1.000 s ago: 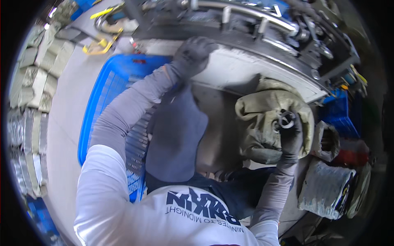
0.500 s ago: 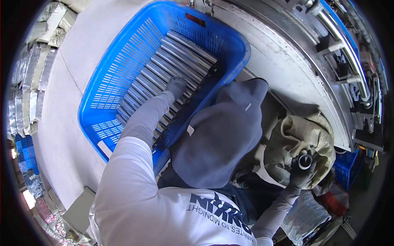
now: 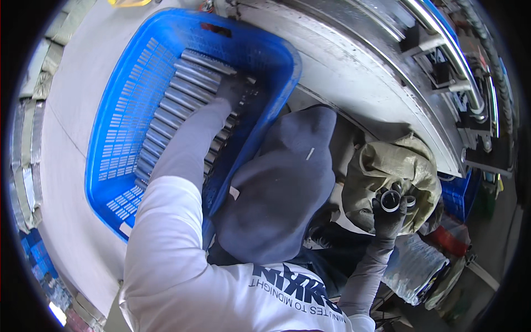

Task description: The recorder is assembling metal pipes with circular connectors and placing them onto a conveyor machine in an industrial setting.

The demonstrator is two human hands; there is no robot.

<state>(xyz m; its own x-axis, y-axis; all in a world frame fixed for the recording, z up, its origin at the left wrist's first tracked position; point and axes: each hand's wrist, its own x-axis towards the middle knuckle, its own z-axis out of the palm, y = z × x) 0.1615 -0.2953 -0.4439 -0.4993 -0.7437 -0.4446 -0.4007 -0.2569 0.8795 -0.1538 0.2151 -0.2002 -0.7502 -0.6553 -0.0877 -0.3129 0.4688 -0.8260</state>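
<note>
Silver metal tubes [image 3: 176,102] lie side by side in a blue plastic basket [image 3: 95,160] at the left. My left hand [image 3: 231,88], in a dark grey glove, reaches in to the tube ends near the basket's right wall. Its fingers are blurred and shadowed, so their grip does not show. At the right, my gloved right hand [image 3: 388,220] is closed on a short black cylindrical piece [image 3: 390,201] with a pale round rim. A second similar round piece [image 3: 410,201] shows beside it. Behind that hand is an open olive sack [image 3: 381,160]; its contents are mostly hidden.
A grey padded seat shape [image 3: 276,205] stands between basket and sack. Along the upper right runs a metal machine [image 3: 354,72] with bright rails. Bundled material [image 3: 27,166] lines the far left, and a clear plastic bag [image 3: 412,268] lies below the sack.
My left hand has moved toward the far tube ends by the basket's right wall. A second round piece now shows at my right hand. The whole view has shifted a little.
</note>
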